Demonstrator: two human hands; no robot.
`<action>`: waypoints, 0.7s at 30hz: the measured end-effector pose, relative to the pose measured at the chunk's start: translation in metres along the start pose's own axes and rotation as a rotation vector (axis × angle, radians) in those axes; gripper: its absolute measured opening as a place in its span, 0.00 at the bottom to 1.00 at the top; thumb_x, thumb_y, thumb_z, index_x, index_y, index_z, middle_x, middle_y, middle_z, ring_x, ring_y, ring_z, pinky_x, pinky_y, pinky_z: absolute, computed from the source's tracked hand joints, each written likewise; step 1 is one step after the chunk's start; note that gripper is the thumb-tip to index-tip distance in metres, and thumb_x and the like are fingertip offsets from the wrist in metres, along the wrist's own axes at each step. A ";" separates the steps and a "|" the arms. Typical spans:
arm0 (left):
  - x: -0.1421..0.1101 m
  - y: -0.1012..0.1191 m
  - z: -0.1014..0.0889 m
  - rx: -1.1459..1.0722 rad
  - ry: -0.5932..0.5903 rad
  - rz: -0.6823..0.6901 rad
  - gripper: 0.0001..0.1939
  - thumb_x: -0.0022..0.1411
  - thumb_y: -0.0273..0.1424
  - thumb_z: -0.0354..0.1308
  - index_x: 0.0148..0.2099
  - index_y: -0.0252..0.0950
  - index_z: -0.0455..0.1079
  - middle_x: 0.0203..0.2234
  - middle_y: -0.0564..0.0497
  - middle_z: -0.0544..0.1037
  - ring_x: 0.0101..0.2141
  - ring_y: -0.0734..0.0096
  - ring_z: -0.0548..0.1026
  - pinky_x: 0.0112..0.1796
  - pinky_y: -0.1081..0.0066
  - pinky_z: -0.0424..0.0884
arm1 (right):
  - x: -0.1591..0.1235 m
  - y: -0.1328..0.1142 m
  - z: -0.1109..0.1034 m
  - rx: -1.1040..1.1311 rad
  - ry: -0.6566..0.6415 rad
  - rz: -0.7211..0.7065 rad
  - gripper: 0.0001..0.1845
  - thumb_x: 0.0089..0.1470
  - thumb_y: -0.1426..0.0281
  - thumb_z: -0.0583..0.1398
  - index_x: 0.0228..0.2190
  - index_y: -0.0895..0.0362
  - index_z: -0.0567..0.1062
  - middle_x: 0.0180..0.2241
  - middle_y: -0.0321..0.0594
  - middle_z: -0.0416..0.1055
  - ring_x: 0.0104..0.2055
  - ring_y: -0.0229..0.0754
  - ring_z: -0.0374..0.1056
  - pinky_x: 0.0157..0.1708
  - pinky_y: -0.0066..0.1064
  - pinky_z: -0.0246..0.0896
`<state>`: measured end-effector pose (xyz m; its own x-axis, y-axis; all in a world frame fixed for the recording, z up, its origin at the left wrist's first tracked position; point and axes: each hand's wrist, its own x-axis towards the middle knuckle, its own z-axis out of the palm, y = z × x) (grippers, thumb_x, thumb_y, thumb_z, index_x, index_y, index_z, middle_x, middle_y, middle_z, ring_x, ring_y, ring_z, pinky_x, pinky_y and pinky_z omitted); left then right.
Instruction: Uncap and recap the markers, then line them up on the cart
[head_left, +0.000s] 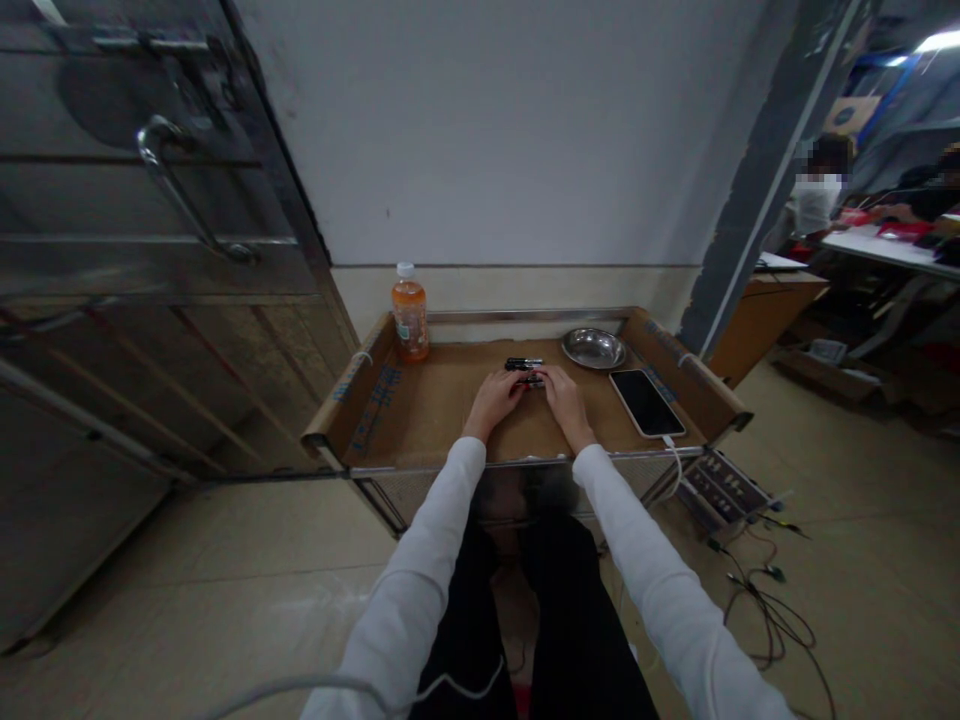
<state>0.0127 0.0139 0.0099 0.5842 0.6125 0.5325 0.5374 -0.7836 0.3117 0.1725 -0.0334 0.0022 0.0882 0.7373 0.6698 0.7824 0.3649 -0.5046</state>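
Small black elongated metal part lies at the middle of the cardboard-lined worktop, toward its far half. Long axis runs left–right, roughly parallel to the far raised edge; which end is the head cannot be made out at this size. A second small dark piece sits just near of it, between the fingertips.

Left hand: palm down, fingers curled toward the dark piece, tips touching or just beside it. Right hand: same posture from the right side, fingers bent in on the same piece. Whether either hand is truly clamped on it or only resting against it cannot be told; the contact is too small to resolve. Both white sleeves cross the near metal rim of the worktop.

Edges: raised cardboard flaps on the left and right sides, low metal rail at the far side against the white wall.

Surroundings on the worktop: orange drink bottle with white cap upright at the far left corner, well apart from the hands; shallow round steel dish far right, near the black part; black smartphone lying flat to the right of the right hand, white cable leaving its near end over the rim.

Open room: bare cardboard to the left of the left hand as far as the bottle and flap; narrower strip between right hand and smartphone.
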 end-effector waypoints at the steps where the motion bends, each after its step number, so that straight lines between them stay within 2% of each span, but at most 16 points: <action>1: 0.000 0.000 0.000 0.011 -0.010 0.000 0.13 0.63 0.27 0.53 0.50 0.39 0.69 0.43 0.46 0.76 0.45 0.62 0.72 0.48 0.62 0.67 | 0.000 0.000 -0.001 0.003 0.016 0.013 0.16 0.63 0.68 0.48 0.42 0.55 0.74 0.43 0.45 0.74 0.46 0.45 0.70 0.48 0.36 0.64; 4: 0.001 -0.003 0.001 0.025 -0.028 -0.005 0.14 0.61 0.31 0.57 0.50 0.39 0.70 0.45 0.46 0.75 0.47 0.60 0.70 0.49 0.61 0.65 | -0.001 0.002 -0.002 0.018 0.055 0.048 0.17 0.63 0.68 0.48 0.41 0.55 0.75 0.43 0.45 0.74 0.45 0.44 0.70 0.48 0.36 0.64; 8: 0.002 -0.004 0.002 0.001 -0.062 -0.013 0.08 0.60 0.34 0.59 0.41 0.39 0.74 0.41 0.46 0.75 0.45 0.61 0.71 0.48 0.62 0.66 | 0.000 0.005 -0.001 0.046 0.076 0.092 0.18 0.62 0.69 0.47 0.39 0.57 0.75 0.42 0.46 0.74 0.45 0.44 0.70 0.49 0.36 0.63; 13: 0.000 -0.002 0.001 -0.051 0.075 -0.075 0.07 0.64 0.30 0.54 0.42 0.36 0.71 0.39 0.47 0.75 0.40 0.66 0.73 0.44 0.68 0.68 | 0.000 0.006 0.003 0.025 0.052 0.102 0.16 0.62 0.69 0.48 0.39 0.57 0.75 0.43 0.47 0.74 0.46 0.45 0.70 0.50 0.37 0.63; 16: -0.002 -0.002 0.001 -0.053 0.105 -0.075 0.06 0.64 0.30 0.54 0.42 0.37 0.70 0.38 0.47 0.76 0.39 0.67 0.74 0.43 0.68 0.69 | 0.000 0.004 0.004 0.010 0.008 0.069 0.16 0.61 0.70 0.48 0.40 0.57 0.74 0.43 0.48 0.74 0.46 0.46 0.70 0.50 0.38 0.63; 18: -0.002 -0.002 0.001 -0.056 0.114 -0.064 0.06 0.64 0.30 0.54 0.42 0.37 0.69 0.38 0.47 0.76 0.39 0.66 0.75 0.43 0.68 0.69 | 0.000 0.002 0.004 0.013 -0.008 0.047 0.16 0.61 0.71 0.48 0.42 0.57 0.73 0.44 0.48 0.74 0.47 0.46 0.70 0.51 0.39 0.64; 21: -0.002 -0.003 0.002 -0.081 0.124 -0.049 0.07 0.65 0.31 0.53 0.44 0.37 0.69 0.39 0.47 0.77 0.40 0.67 0.75 0.43 0.68 0.70 | -0.001 -0.006 0.002 0.017 -0.056 -0.011 0.21 0.58 0.75 0.48 0.52 0.56 0.67 0.51 0.47 0.70 0.54 0.45 0.66 0.55 0.40 0.62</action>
<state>0.0114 0.0150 0.0063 0.4758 0.6367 0.6068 0.5097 -0.7618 0.3997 0.1669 -0.0348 0.0035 0.0451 0.7636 0.6442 0.7725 0.3822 -0.5071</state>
